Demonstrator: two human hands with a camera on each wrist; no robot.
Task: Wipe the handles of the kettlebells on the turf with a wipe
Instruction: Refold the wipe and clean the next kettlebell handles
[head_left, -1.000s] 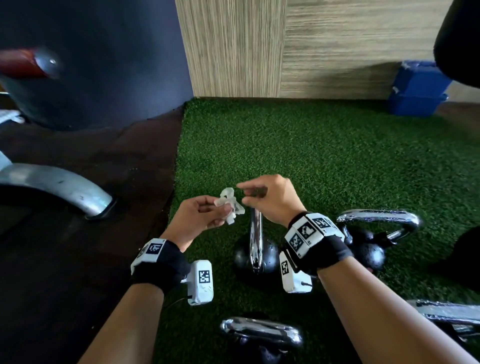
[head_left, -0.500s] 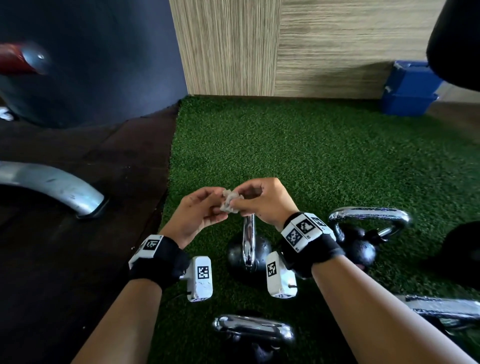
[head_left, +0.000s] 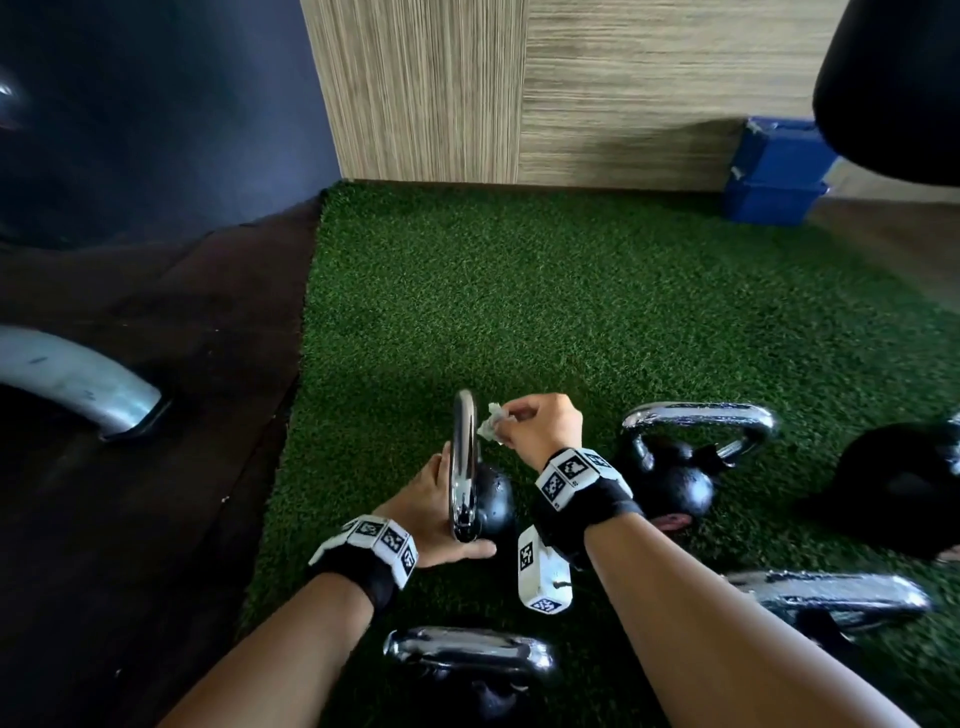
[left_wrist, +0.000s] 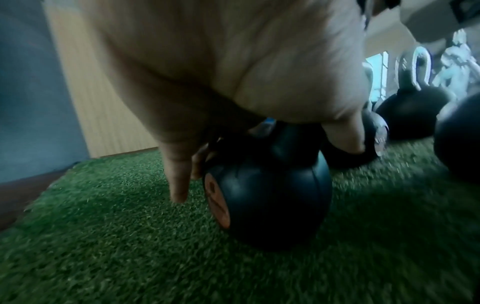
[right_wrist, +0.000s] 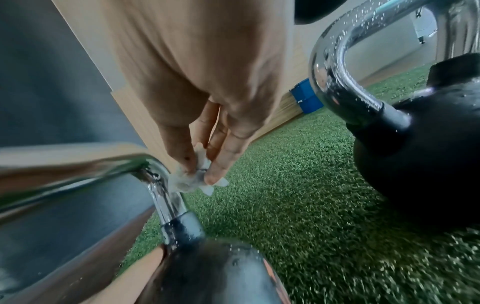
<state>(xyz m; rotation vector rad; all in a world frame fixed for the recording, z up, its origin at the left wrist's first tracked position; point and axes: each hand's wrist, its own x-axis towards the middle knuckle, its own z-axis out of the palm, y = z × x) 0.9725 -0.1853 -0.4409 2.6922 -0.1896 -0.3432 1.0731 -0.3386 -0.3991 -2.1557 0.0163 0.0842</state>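
The right hand pinches a crumpled wipe against the kettlebell's chrome handle. The left hand steadies that kettlebell beside the handle, fingers relaxed and spread.

- A kettlebell is set on the turf, between the left hand and the right hand.
- A wipe is held just right of its handle.
- A second kettlebell is placed to its right, a third kettlebell nearer the person.
- Blue boxes are stacked far right, against the wall.
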